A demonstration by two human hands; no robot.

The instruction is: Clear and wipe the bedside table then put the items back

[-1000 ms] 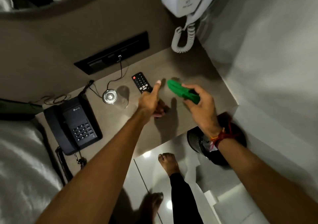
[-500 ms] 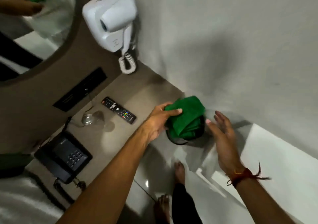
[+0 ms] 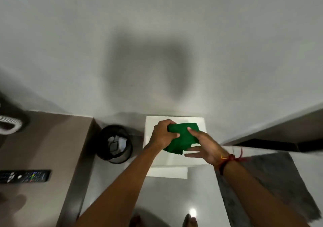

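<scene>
A folded green cloth (image 3: 181, 137) is held over a white block (image 3: 174, 160) that stands against the wall, right of the bedside table (image 3: 52, 150). My left hand (image 3: 163, 134) grips the cloth's left edge with curled fingers. My right hand (image 3: 204, 146) holds its right side, thumb on top and fingers spread beneath. A black remote control (image 3: 24, 176) lies on the brown table top at the left edge of the view.
A black mesh waste bin (image 3: 114, 143) with crumpled paper inside stands on the floor between the table and the white block. A white coiled cord (image 3: 10, 125) lies at the table's far left. A grey mat (image 3: 272, 183) covers the floor on the right.
The view has swung right, away from the table. The green cloth moved from over the bin to over the white block, and my right hand has taken hold of it again.
</scene>
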